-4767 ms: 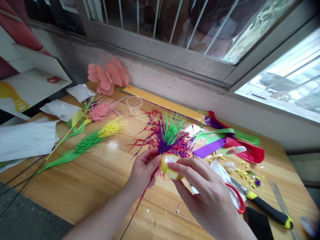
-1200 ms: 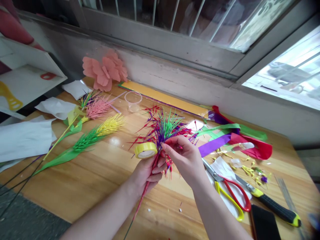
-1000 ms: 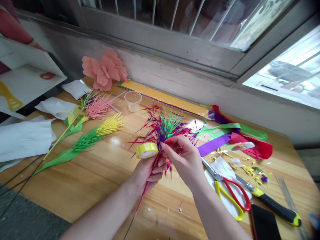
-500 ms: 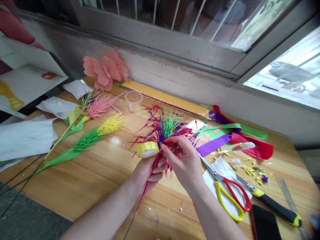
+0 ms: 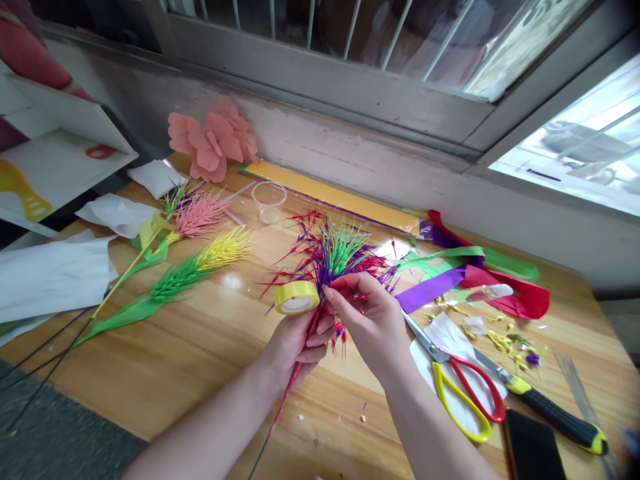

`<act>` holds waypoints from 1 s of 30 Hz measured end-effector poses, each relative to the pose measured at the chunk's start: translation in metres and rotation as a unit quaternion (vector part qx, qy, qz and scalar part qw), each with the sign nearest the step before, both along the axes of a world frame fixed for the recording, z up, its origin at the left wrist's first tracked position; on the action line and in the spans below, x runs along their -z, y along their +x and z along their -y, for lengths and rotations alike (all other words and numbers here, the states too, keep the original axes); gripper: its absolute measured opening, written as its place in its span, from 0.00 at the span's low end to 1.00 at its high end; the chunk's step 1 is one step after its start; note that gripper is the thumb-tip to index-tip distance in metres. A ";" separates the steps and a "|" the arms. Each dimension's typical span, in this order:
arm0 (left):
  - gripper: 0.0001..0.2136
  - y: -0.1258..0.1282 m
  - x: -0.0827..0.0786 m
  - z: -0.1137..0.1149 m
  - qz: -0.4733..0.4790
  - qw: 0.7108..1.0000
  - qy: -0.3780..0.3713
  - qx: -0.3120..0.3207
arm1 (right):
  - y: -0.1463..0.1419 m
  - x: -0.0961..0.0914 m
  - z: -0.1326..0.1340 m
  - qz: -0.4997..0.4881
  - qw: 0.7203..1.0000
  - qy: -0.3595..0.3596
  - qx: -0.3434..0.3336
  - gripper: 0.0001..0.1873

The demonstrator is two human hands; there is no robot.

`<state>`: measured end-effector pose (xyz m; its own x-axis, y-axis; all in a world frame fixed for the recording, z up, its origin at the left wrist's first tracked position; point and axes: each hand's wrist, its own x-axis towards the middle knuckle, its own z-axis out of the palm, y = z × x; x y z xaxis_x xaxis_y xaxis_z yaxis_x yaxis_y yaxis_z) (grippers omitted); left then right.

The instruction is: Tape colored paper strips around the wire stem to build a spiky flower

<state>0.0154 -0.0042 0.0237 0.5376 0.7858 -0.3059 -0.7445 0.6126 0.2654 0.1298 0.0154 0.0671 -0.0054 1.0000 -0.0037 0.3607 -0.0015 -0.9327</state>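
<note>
My left hand is closed around the thin red-wrapped stem of a paper wheat stalk. The stalk's head has green spikes in the middle, purple strands at the base and red and purple spikes around them. A yellow roll of clear tape rests just above my left hand, against the neck of the stem. My right hand pinches thumb and forefinger at that neck, beside the roll. Whether a strip of tape lies between those fingertips is hidden.
Scissors, a utility knife and a dark phone lie at the right. Beyond them are coloured paper strips. Finished paper stalks and a pink paper flower are at the left.
Almost nothing differs. The whole view has shifted slightly, and both hands keep their grip at the neck of the stalk.
</note>
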 end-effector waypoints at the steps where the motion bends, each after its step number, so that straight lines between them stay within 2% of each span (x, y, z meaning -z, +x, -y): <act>1: 0.14 0.000 0.000 0.000 0.002 1.000 0.001 0.003 | 0.000 0.001 0.000 0.012 1.000 0.007 0.001 0.06; 5: 0.14 0.000 -0.001 -0.001 0.010 1.000 -0.002 0.013 | 0.000 0.003 0.000 0.034 0.999 0.021 0.007 0.07; 11: 0.13 0.001 -0.004 0.000 0.000 1.000 -0.009 0.014 | -0.003 0.001 0.001 0.001 0.999 0.031 0.026 0.10; 20: 0.13 -0.002 -0.002 -0.001 0.040 0.998 -0.018 0.034 | -0.001 0.004 0.006 0.046 0.995 0.090 0.006 0.04; 23: 0.14 -0.001 -0.003 -0.002 0.030 0.999 -0.020 0.032 | 0.001 -0.002 0.010 0.071 0.989 0.124 -0.026 0.05; 26: 0.16 0.002 -0.004 -0.001 0.000 0.999 -0.041 0.028 | 0.003 -0.013 0.013 0.111 0.981 0.137 -0.086 0.15; 30: 0.13 0.004 -0.003 0.001 -0.040 0.998 -0.054 0.005 | 0.004 -0.030 0.010 0.146 0.957 0.158 -0.196 0.28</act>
<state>0.0189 -0.0054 0.0266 0.5153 0.7410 -0.4306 -0.7180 0.6476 0.2552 0.1333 0.0053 0.0969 -0.4254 0.8726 0.2400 0.5207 0.4529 -0.7237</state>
